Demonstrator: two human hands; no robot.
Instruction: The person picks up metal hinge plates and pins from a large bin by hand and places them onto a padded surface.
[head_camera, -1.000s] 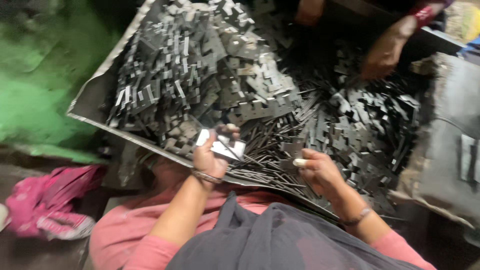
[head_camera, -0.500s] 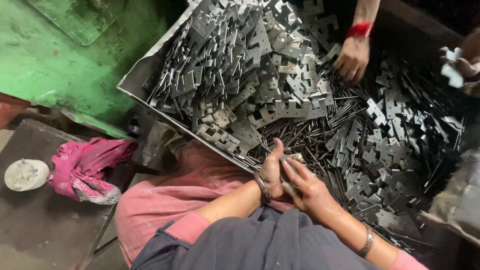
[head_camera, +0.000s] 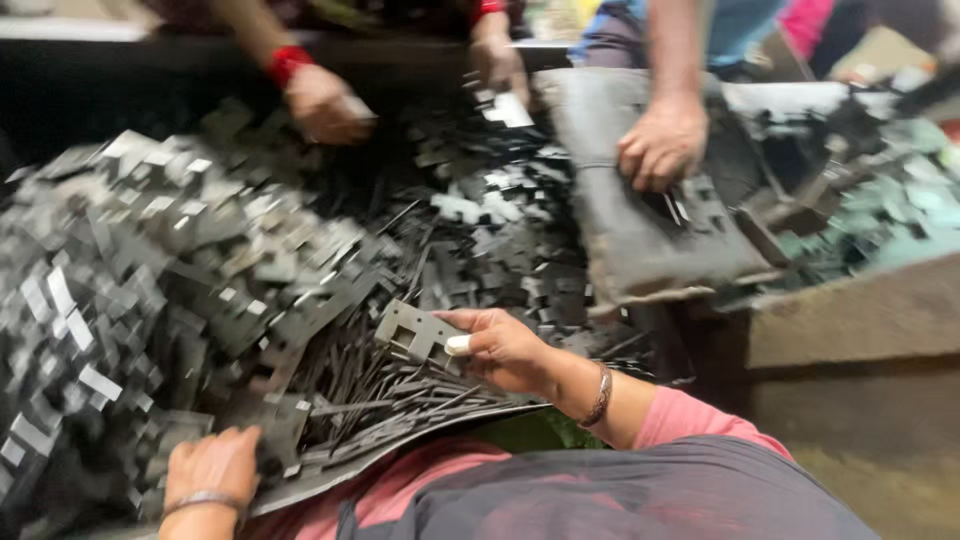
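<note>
My right hand (head_camera: 505, 350) pinches a flat grey stamped metal plate (head_camera: 412, 333) with cut-out slots, held just above a heap of thin metal strips (head_camera: 400, 385). My left hand (head_camera: 212, 465), a bangle on its wrist, lies with curled fingers on metal pieces at the near edge of the sheet-metal tray (head_camera: 400, 440). Blur hides whether it grips anything. A big pile of similar stamped metal pieces (head_camera: 170, 270) fills the tray to the left.
Other people's hands work on the far side: one with a red wristband (head_camera: 325, 105), one (head_camera: 495, 62) near the top centre, and one (head_camera: 660, 140) pressing on a grey cloth-like sheet (head_camera: 650, 230). A brownish ledge (head_camera: 850, 320) lies at the right.
The view has swung right and closer. My hands, together half a second ago, are now apart: the right one holds up a plate, the left one has dropped to the tray's near edge.
</note>
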